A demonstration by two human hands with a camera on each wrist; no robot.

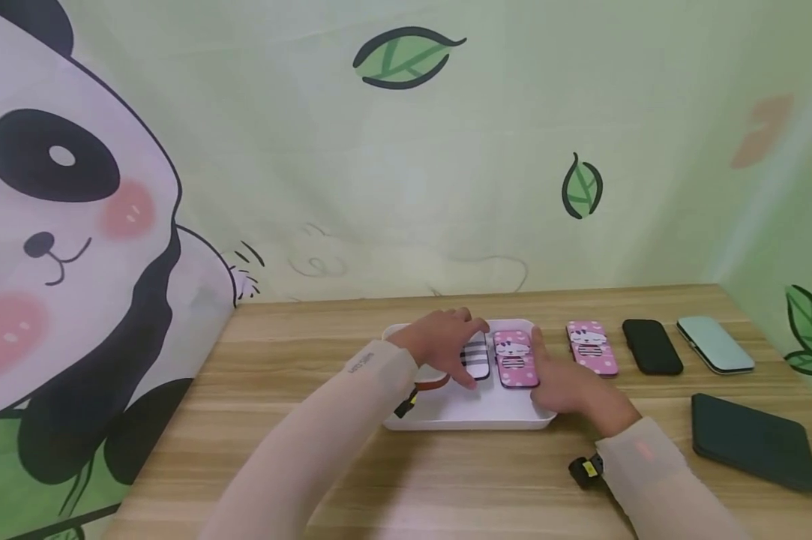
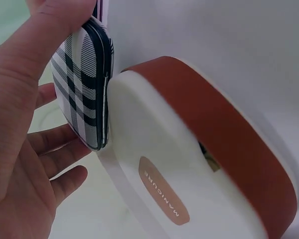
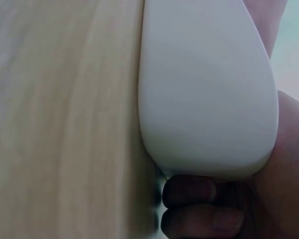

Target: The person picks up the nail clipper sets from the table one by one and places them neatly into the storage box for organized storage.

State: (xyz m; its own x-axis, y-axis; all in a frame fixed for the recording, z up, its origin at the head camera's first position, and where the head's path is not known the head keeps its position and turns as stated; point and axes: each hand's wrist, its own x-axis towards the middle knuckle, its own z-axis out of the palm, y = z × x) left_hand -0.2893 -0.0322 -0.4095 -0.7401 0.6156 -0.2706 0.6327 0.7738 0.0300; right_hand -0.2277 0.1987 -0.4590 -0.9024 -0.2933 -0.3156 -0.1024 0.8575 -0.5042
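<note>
My left hand (image 1: 444, 341) pinches a black-and-white plaid case (image 2: 79, 87) between thumb and fingers, inside a white tray (image 1: 473, 422). Right beside that case, in the left wrist view, stands a white manicure case (image 2: 139, 149) with a brown band and the word MANICURE; from the head, the left hand hides most of it. A pink cat-patterned case (image 1: 516, 358) lies in the tray to the right of the plaid one. My right hand (image 1: 570, 384) grips the tray's right end, with curled fingers (image 3: 202, 219) low against its outer wall in the right wrist view.
On the wooden table (image 1: 277, 360), right of the tray, lie another pink cat-patterned case (image 1: 601, 360), a black case (image 1: 652, 346) and a pale blue case (image 1: 714, 345). A larger dark flat case (image 1: 754, 442) lies nearer the front. Printed cloth (image 1: 379, 187) hangs behind the table.
</note>
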